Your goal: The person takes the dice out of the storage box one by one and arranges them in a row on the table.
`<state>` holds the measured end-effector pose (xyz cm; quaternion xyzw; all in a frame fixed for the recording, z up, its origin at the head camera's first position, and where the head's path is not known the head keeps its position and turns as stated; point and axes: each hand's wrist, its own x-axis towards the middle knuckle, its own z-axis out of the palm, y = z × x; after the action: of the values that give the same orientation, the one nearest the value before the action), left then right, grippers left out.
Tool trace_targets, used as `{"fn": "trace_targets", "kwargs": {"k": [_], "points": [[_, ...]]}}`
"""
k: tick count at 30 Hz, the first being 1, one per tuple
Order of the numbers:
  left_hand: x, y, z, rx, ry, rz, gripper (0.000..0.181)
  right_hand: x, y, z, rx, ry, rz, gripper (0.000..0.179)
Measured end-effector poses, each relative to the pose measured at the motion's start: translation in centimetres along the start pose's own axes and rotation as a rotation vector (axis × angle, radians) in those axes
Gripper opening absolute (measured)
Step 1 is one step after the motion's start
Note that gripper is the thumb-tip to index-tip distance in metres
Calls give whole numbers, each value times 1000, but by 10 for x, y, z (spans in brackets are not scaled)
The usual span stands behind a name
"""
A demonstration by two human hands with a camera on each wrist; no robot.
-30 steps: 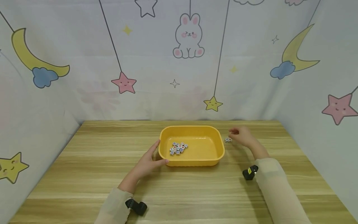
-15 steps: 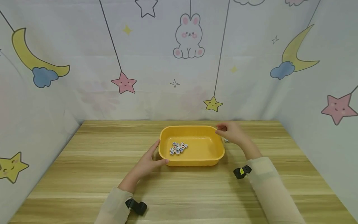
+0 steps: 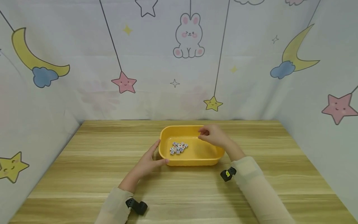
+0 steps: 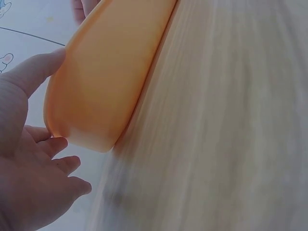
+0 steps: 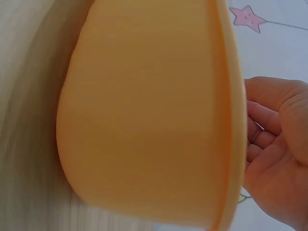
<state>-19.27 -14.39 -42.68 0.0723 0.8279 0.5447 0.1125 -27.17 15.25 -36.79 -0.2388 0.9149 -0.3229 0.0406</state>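
Your desk is bearing a yellow tray of dice near its far edge; your left hand, spread, is touching the tray, your half-curled right hand hovering above, any hold unclear.

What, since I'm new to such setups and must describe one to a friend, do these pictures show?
There's no machine: the left grip and right grip are a person's bare hands. The wide picture comes from a camera on the head; the close ones each come from a black wrist camera. On the table stands a tray, with dice clustered in its left half. The left grip holds the tray's near left corner, thumb at the near rim, fingers along the left end. The right grip hovers over the tray's right half, fingers curled together; whether a die is pinched there can't be seen.
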Motion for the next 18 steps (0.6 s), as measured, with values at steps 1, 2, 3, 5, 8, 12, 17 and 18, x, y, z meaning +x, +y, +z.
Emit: {"fn": "trace_targets", "kwargs": {"k": [1,2,3,5,8,12,17,18], "points": [[0,0,0,-2,1,0,100,1,-2,3,-3,-9,-4,30],[0,0,0,-4,1,1,100,3,-4,5,-7,-16,-7,30],[0,-1,0,-6,2,1,99,4,-6,8,-7,-22,-8,30],[0,-1,0,-8,2,2,99,7,-9,13,-7,-28,-6,30],[1,-1,0,-10,1,-2,98,11,-11,22,-3,-44,5,30],[1,-2,0,-12,-2,-5,99,15,-12,31,16,-67,6,29],[1,-3,-1,-6,0,-3,99,18,-13,37,35,-76,15,26],[2,-3,-1,-5,1,-4,100,19,-13,38,31,-77,16,26]]}}
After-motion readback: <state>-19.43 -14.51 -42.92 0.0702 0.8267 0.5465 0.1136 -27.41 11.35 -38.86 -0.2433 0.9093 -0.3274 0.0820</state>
